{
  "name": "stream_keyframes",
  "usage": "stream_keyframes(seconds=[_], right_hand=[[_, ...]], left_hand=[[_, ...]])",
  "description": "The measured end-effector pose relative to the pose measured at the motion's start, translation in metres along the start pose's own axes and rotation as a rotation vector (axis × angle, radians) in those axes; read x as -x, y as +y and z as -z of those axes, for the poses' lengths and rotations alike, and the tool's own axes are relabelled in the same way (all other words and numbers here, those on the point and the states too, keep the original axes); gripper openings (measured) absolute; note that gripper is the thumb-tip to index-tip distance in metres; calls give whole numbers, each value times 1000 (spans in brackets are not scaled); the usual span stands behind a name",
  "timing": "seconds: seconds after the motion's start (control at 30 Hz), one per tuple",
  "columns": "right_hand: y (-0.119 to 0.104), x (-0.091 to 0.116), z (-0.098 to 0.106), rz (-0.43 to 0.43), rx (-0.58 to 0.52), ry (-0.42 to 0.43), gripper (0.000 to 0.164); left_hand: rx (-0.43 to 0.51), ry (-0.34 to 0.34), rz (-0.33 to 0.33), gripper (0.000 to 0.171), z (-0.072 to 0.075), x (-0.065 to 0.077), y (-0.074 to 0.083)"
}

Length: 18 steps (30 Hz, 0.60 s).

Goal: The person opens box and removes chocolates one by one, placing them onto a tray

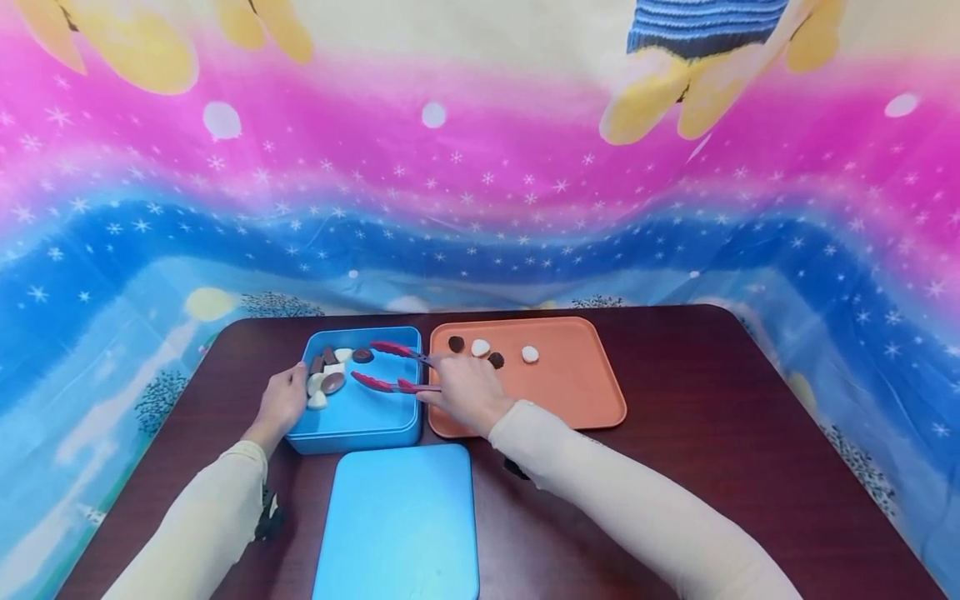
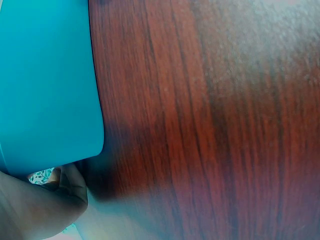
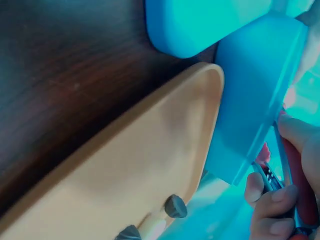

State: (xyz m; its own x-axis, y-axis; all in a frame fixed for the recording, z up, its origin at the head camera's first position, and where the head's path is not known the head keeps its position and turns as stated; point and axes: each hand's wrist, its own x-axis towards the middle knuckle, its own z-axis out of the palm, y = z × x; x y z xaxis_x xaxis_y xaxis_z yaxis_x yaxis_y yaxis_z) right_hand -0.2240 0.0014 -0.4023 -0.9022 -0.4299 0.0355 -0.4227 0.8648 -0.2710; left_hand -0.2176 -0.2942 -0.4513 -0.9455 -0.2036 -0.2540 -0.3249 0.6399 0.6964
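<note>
My right hand (image 1: 471, 390) grips a pair of tongs (image 1: 397, 386) with red scalloped tips. The tips are spread apart over a blue box (image 1: 375, 421), with nothing visible between them. Along the left side of the box lie several brown and white chocolates (image 1: 332, 382), and a dark round one (image 1: 362, 356) sits close to the upper tip. My left hand (image 1: 283, 400) holds the box by its left wall. In the right wrist view, fingers (image 3: 282, 200) curl around the tongs' handles.
An orange tray (image 1: 562, 392) stands right of the box, holding several dark and white chocolates (image 1: 530, 355) near its far side. A blue lid (image 1: 397, 525) lies on the dark wooden table (image 1: 697, 417) in front of the box. A patterned cloth hangs behind.
</note>
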Motion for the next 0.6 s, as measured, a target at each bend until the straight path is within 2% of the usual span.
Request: stream_keyframes(seconds=[0.27,0.5,0.6], right_hand=[[-16,-16,-5,1,147,-12,59],[-21,-18,-7,-36,164,-4,61],[-21,-19,-8,-45,158,-9,62]], left_hand=[[5,23,-2,74,0,2,-2],[12,-5,-7,75,0,2,-1],[11,12,-9,73,0,2,0]])
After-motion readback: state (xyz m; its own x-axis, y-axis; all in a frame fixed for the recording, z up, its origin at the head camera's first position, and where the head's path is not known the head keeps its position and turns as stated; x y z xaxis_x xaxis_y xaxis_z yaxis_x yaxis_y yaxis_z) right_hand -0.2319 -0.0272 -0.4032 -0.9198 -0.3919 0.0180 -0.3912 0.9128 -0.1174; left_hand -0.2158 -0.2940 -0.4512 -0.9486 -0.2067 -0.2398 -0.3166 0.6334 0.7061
